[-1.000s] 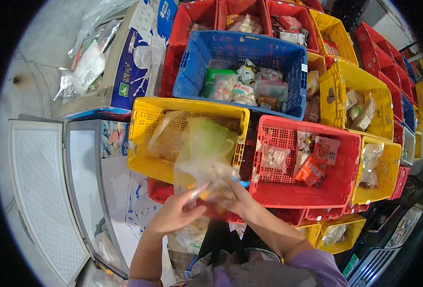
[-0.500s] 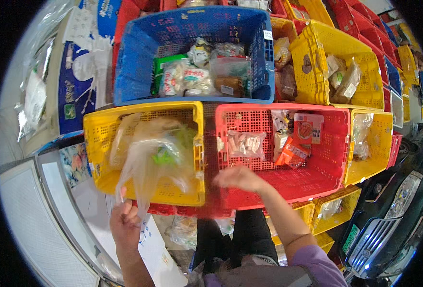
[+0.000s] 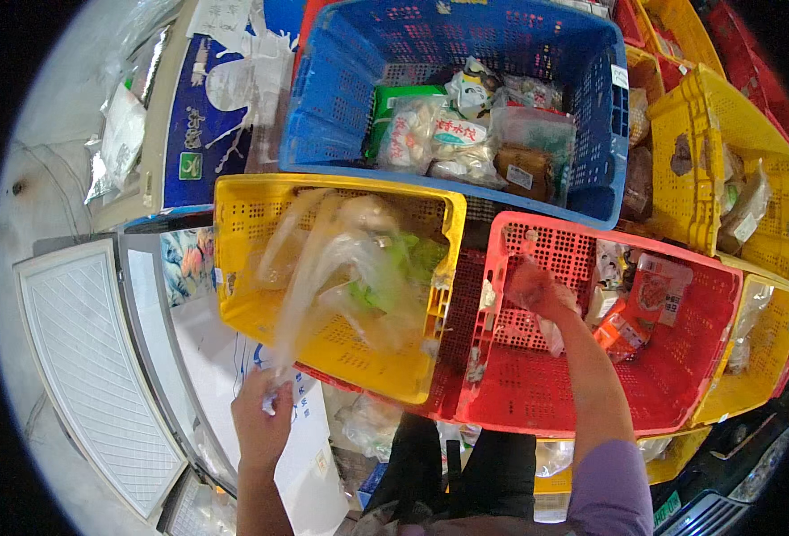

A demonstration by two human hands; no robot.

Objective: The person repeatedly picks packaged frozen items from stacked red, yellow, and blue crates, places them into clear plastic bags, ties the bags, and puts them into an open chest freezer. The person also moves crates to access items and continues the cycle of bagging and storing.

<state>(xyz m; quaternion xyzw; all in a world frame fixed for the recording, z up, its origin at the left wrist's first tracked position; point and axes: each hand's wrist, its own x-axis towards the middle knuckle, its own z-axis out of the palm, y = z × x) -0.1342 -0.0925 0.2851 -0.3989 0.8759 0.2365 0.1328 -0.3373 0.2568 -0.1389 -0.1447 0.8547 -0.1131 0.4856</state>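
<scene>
Left edge of frame: pale grey surface [image 3: 50, 201], wall or floor not determinable, bearing a small dark spot and thin dark lines. Lower left: white panel [image 3: 100, 357] with a raised diamond pattern and plain border, standing beside a grey-edged cabinet [image 3: 155, 308]. A floral sheet [image 3: 187, 266] is fixed near the cabinet's top. Lower centre-left: white board [image 3: 309, 491] with blue markings. Upper left: beige-edged unit [image 3: 164, 112] with a blue printed front, partly torn or coated white. Lower right: vehicle grille [image 3: 711, 516], in shadow. Lighting brighter across centre and left.
</scene>
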